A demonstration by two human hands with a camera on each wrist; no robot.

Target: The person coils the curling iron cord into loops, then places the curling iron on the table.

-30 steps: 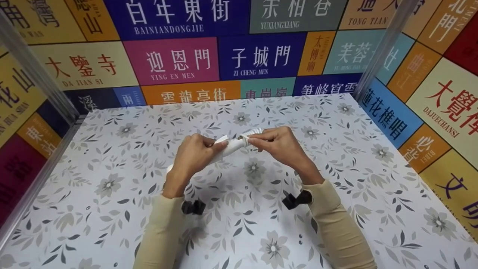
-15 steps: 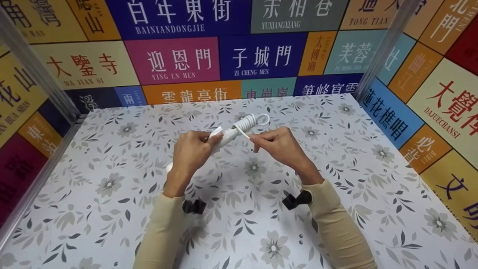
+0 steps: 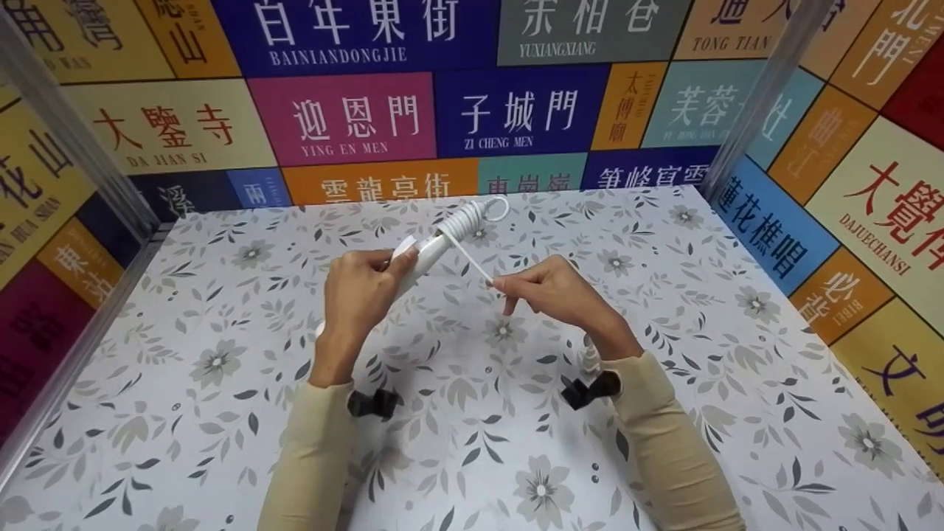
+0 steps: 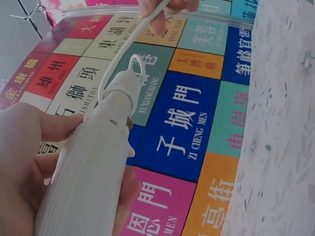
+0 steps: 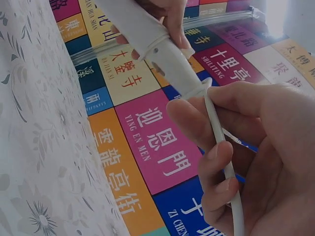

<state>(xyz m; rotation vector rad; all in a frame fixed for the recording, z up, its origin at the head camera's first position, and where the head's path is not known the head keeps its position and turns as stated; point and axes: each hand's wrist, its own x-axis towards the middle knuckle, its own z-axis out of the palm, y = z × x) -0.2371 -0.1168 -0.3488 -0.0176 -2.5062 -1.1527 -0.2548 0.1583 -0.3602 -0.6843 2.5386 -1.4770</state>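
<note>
My left hand (image 3: 361, 295) grips a white, ribbed, rod-shaped appliance (image 3: 424, 258) above the table, its far end tilted up and away; its exact kind is unclear. White cord (image 3: 461, 221) is wound in several turns around that far end, with a small loop sticking out beyond. My right hand (image 3: 553, 295) pinches the cord between thumb and fingers, and a taut length (image 3: 472, 262) runs from the turns to its fingertips. In the right wrist view, the cord (image 5: 216, 128) passes down across the curled fingers. The appliance's near end is hidden by my left hand.
A white table (image 3: 472, 442) with grey floral print lies beneath both hands. Colourful panels (image 3: 339, 118) with Chinese lettering stand at the back and sides. Black straps (image 3: 590, 391) are on both wrists. A white, ridged bit (image 3: 590, 355) shows beside the right wrist.
The appliance's wound end has swung up and away to the left, with my left hand shifting left. My right hand has come away from the turns, and the cord between now stretches longer.
</note>
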